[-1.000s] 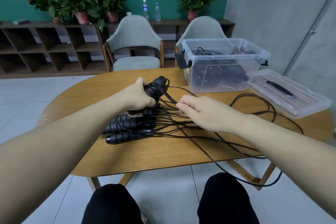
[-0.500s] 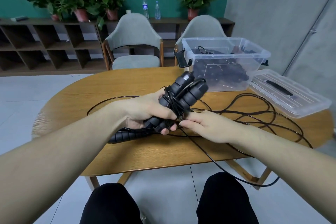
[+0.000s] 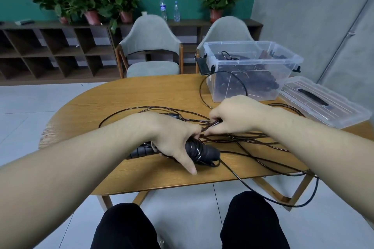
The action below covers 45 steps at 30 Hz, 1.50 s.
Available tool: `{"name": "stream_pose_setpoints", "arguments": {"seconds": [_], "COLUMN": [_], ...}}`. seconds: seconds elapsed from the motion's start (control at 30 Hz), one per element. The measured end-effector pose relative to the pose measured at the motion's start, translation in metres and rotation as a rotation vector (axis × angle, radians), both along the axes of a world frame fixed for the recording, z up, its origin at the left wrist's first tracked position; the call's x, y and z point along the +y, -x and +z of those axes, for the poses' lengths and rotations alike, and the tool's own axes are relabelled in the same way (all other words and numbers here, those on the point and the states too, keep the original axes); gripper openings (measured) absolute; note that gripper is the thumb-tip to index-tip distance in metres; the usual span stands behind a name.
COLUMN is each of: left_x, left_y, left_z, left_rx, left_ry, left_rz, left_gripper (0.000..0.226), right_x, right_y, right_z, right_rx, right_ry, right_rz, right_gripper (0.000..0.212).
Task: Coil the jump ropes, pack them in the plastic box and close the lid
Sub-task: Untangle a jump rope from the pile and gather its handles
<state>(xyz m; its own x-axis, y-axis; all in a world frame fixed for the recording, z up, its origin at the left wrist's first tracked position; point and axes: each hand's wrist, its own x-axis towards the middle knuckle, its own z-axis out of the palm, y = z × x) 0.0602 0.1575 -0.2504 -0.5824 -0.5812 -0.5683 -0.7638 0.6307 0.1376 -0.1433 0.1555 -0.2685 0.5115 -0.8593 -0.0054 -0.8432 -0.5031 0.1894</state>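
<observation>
Head view: the left hand (image 3: 174,139) grips a bundle of black jump-rope handles (image 3: 200,152) with cord wound round them, low over the table (image 3: 113,107), thumb extended. The right hand (image 3: 236,117) pinches the black cord (image 3: 214,124) just beside the bundle. Loose cords (image 3: 253,143) spread to the bundle's right. Beyond the bundle stands the open plastic box (image 3: 251,70) holding ropes; its lid (image 3: 323,103) lies beside it.

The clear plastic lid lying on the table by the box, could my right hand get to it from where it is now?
Probably yes. The clear plastic lid lies open on the wooden table, nothing between, but the right hand is pinching the black rope cords and must let go first.
</observation>
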Motion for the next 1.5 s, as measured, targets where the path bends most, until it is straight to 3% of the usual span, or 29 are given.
{"name": "stream_pose_setpoints", "arguments": {"seconds": [0.1, 0.2, 0.3, 0.4, 0.47, 0.6, 0.73, 0.97, 1.1, 1.3, 1.4, 1.5], "left_x": [-0.009, -0.018, -0.024, -0.033, -0.035, -0.032, -0.025, -0.015, -0.018, -0.017, -0.017, -0.017], "left_y": [-0.006, -0.013, -0.013, -0.015, -0.016, -0.017, -0.015, -0.009, -0.010, -0.024, -0.028, -0.029], "left_z": [-0.011, -0.020, -0.024, -0.027, -0.026, -0.022, -0.026, -0.031, -0.035, -0.034, -0.026, -0.014], "left_rx": [0.024, 0.078, 0.162, 0.377, 0.574, 1.012, 1.154, 1.378, 1.340, 1.169, 0.977, 0.713], "left_ry": [0.254, 0.347, 0.433, 0.428, 0.297, -0.250, -0.599, -0.866, -0.927, -1.038, -1.063, -0.963], "left_rz": [0.038, 0.126, 0.279, 0.469, 0.596, 0.840, 0.904, 0.885, 0.792, 0.494, 0.303, 0.138], "left_gripper": [0.087, 0.118, 0.103, 0.085, 0.079, 0.057, 0.064, 0.073, 0.099, 0.075, 0.070, 0.053], "right_x": [0.001, 0.003, 0.009, 0.019, 0.024, 0.032, 0.038, 0.049, 0.046, 0.030, 0.027, 0.025], "right_y": [0.004, 0.005, 0.000, -0.008, -0.011, -0.011, -0.009, -0.008, -0.001, 0.013, 0.016, 0.021], "right_z": [0.011, 0.017, 0.016, 0.008, 0.002, -0.013, -0.028, -0.046, -0.045, -0.037, -0.032, -0.023], "right_rx": [-0.062, -0.176, -0.295, -0.437, -0.523, -0.628, -0.776, -0.926, -0.914, -0.767, -0.725, -0.552], "right_ry": [0.028, 0.047, 0.066, 0.070, 0.042, -0.020, -0.136, -0.273, -0.340, -0.500, -0.586, -0.618], "right_rz": [-0.052, -0.115, -0.145, -0.142, -0.135, -0.125, -0.109, -0.052, -0.039, -0.077, 0.004, -0.005], "right_gripper": [0.044, 0.043, 0.040, 0.038, 0.036, 0.029, 0.025, 0.025, 0.031, 0.056, 0.040, 0.022]}}
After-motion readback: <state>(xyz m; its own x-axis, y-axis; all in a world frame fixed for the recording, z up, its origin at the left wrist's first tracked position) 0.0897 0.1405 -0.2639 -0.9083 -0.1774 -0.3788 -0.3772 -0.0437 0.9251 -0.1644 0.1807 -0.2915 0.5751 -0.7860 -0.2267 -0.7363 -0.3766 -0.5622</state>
